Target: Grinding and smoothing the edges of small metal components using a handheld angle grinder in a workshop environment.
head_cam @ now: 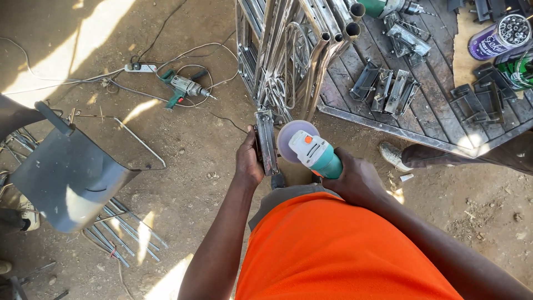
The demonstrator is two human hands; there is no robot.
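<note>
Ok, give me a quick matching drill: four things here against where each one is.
Things:
1. grinder
2. bracket
3. drill
4. can

Places:
A. on the dirt beside a power strip
B. in the right hand
C. top right, on the metal table
D. in the left hand

Pairs: 1-B, 2-D, 3-A, 4-C

Grinder (pixel 313 153) right of bracket (pixel 266 141) — drill (pixel 183 88) probably behind-left.
</note>
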